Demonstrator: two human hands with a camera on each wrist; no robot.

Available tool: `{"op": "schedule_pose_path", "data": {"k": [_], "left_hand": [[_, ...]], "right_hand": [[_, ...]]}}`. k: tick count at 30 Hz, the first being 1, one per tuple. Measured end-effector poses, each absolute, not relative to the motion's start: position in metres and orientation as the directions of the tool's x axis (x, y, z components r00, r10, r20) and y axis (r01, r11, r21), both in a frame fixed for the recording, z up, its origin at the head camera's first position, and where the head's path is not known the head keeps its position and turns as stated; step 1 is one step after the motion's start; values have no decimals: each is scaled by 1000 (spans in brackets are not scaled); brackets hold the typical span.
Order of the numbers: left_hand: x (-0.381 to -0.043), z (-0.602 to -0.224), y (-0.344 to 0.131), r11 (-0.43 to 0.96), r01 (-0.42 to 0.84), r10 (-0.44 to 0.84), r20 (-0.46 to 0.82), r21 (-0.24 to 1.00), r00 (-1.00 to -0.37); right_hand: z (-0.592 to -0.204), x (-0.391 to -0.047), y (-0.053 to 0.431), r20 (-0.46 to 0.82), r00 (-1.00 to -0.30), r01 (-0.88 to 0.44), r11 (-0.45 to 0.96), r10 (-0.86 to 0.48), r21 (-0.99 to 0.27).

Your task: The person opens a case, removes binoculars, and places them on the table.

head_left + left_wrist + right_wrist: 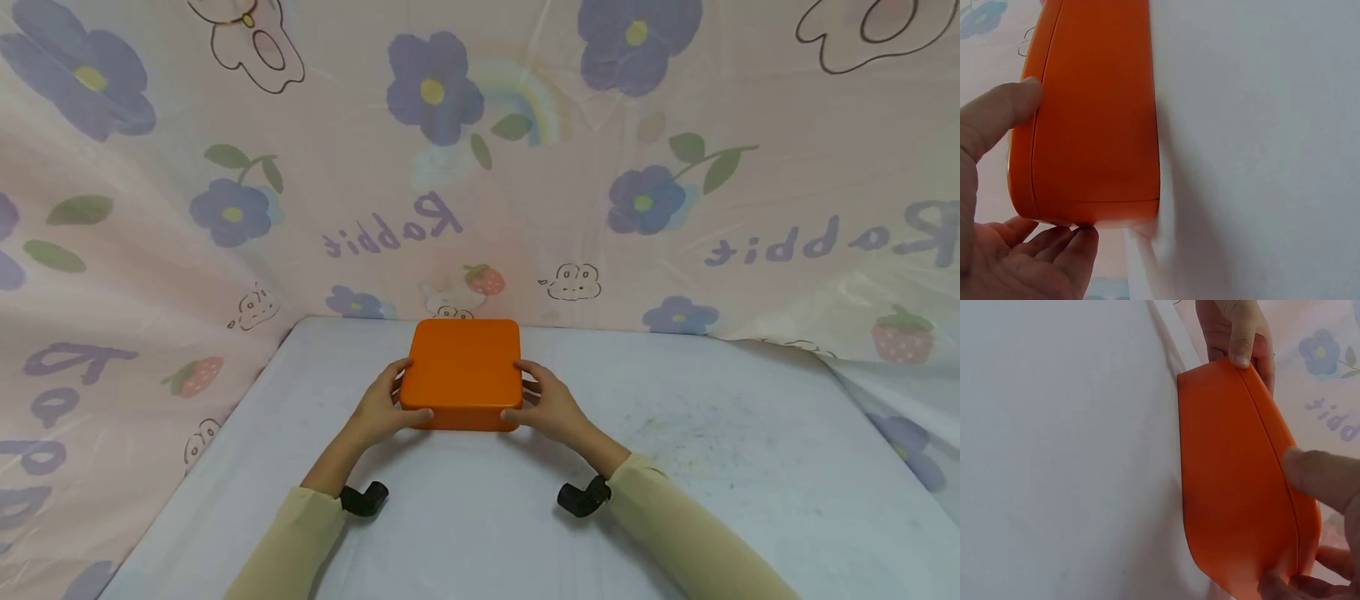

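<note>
An orange square box (461,362) with rounded corners sits toward the back of the white table. A thin seam sets off its lid (1022,156) from the deeper body in both wrist views. My left hand (377,412) holds the left side, with the thumb on the front face near the lid's edge and the other fingers along the side. My right hand (557,410) mirrors it on the right side, its thumb at the seam in the right wrist view. The lid is on, so the inside of the box is hidden.
The white table (465,525) bears faint smudges to the right. A patterned curtain (525,208) with flowers and rabbits hangs behind it and along the left and right sides. A black wrist-worn piece (365,500) juts from the left cuff, another (581,498) from the right.
</note>
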State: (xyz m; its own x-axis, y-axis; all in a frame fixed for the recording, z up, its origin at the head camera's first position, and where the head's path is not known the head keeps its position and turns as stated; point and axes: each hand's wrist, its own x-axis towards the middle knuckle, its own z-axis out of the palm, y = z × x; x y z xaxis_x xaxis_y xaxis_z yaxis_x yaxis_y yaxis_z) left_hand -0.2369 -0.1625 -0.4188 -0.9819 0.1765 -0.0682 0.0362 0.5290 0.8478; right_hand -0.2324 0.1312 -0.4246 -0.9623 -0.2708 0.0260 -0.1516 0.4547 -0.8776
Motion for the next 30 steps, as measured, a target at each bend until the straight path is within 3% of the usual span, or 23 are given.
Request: {"op": "schedule_pose_path", "data": {"k": [15,30], "left_hand": [[-239,-422,-171,478,81,233,-37,875,-972],[-237,-420,-171,441,49,224,-57,896,-973]], "right_hand": [[-419,-229,127,90,-957,-236,559,-277,-795],[-419,-227,126,120,-943,-273,515,-310,-812]]}}
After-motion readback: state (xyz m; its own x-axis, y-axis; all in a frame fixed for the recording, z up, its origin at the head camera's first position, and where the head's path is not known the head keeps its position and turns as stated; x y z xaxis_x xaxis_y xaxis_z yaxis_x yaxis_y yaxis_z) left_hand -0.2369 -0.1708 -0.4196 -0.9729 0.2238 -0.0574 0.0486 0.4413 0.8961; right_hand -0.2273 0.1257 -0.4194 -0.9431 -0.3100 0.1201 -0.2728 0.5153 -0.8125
